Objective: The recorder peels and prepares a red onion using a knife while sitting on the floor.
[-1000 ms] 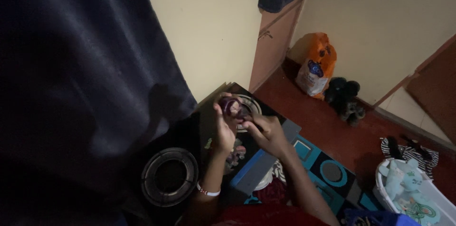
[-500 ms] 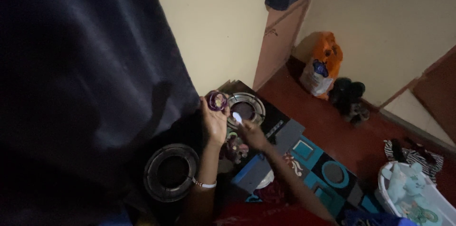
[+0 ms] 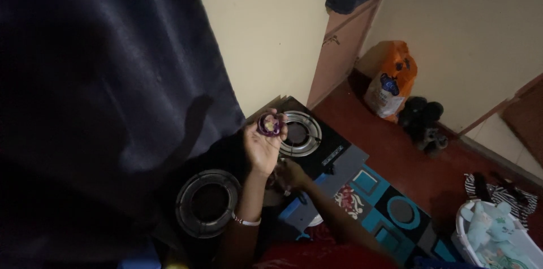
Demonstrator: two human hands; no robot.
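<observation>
Purple, round and partly peeled, a small onion (image 3: 270, 125) sits in the fingertips of the left hand (image 3: 262, 147), raised above a black two-burner gas stove (image 3: 294, 133). It looks light, firm, with slippery, flaky skin; best pinched around its sides. The right hand (image 3: 289, 174) hangs lower, loosely curled; whether it holds anything I cannot tell.

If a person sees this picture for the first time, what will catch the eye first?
Probably the left hand, raised in the middle and holding a small purple round thing in its fingertips, above a dark two-burner stove. A big dark curtain fills the left side. At the far wall stands an orange bag.
</observation>
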